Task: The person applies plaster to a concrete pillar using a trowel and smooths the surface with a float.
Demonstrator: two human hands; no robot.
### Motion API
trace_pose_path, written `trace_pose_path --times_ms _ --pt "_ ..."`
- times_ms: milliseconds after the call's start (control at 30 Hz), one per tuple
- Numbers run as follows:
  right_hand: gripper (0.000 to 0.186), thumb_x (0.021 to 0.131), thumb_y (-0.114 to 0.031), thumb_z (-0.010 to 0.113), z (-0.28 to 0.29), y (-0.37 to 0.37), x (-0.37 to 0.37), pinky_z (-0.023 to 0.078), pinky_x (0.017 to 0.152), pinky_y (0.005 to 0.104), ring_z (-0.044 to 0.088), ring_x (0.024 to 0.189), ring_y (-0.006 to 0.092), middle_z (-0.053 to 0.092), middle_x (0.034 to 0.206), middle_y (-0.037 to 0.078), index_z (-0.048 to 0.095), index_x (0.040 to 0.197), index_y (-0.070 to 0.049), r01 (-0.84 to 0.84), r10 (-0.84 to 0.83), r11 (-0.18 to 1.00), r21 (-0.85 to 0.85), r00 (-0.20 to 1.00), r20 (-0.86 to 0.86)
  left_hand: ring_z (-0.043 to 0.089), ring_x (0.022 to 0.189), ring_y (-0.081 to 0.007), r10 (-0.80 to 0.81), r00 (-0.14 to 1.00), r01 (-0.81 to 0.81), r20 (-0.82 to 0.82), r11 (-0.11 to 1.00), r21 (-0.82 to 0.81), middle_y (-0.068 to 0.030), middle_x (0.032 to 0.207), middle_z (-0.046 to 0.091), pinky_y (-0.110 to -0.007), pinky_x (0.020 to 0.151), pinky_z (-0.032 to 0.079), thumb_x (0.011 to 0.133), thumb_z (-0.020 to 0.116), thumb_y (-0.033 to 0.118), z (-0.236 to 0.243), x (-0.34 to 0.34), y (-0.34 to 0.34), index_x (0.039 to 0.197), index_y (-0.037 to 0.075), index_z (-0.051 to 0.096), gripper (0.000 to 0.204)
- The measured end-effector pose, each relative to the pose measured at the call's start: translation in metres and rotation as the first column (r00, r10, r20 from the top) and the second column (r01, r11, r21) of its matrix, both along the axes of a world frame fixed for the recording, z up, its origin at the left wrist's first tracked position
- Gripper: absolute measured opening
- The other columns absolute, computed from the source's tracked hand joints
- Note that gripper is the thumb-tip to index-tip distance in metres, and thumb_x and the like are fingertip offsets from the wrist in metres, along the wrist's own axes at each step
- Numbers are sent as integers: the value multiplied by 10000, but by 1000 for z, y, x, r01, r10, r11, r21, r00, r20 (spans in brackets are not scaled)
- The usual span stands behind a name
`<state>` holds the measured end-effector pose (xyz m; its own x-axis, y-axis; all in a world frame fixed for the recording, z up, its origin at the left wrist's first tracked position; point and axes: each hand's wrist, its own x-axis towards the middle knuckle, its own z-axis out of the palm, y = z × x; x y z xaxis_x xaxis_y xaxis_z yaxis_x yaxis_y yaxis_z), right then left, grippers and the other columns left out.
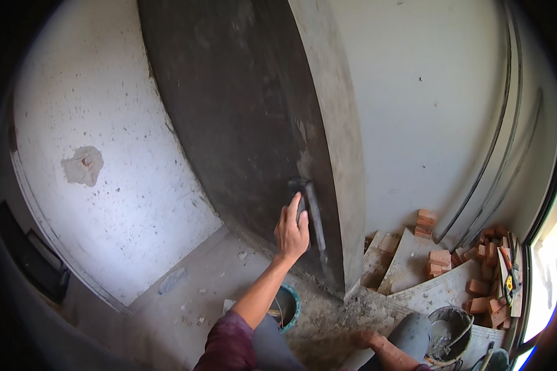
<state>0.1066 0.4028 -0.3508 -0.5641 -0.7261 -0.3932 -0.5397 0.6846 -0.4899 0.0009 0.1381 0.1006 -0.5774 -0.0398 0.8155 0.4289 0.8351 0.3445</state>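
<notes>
My left hand (292,232) grips a black float or trowel (312,210) upright against a dark, smoothly rendered column face (241,111), near its right edge, where a pale band of render (334,123) runs down. My right hand (365,340) is low beside my grey-clad knee (405,337), its fingers partly hidden. Below my left forearm sits a teal-rimmed bucket (294,309) with a handle across it, partly hidden by the arm. A black bucket (461,324) with wet grey mix stands to the right of my knee.
A white wall (86,80) with a chipped patch is at left, a dark object (37,266) below it. At right, stacked bricks (439,263) and loose bricks lie on pale boards (408,253), beside tools (510,278) and a bright opening (548,266). The floor (216,266) holds rubble.
</notes>
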Motion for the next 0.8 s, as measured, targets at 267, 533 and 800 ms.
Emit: trace_pose_path --times_ms 267,533,800 --pt "383 900 -367 533 57 7 3 467 998 439 591 1186 300 635 1262 120 652 1223 -198 23 -25 999 30 998 51 524 1268 -342 -41 783 -48 -621 991 -126 -202 1354 559 -392 1064 399 967 470 268 346 -47 -3 1350 20 522 459" --pt "370 908 -342 504 57 6 4 489 957 464 612 1137 332 648 1225 138 658 1203 -180 24 -28 998 64 998 64 554 1231 -354 -169 824 140 -540 986 -95 -200 1319 588 -402 1044 417 962 505 242 249 -54 42 1323 8 550 433" --pt "420 940 -349 464 57 -22 18 457 1014 435 566 1209 326 612 1296 122 599 1302 -184 -12 9 993 118 1000 30 655 870 -370 36 999 -38 -15 988 -147 -230 1071 620 -463 704 541 974 531 254 -143 1 -16 1426 127 462 474"
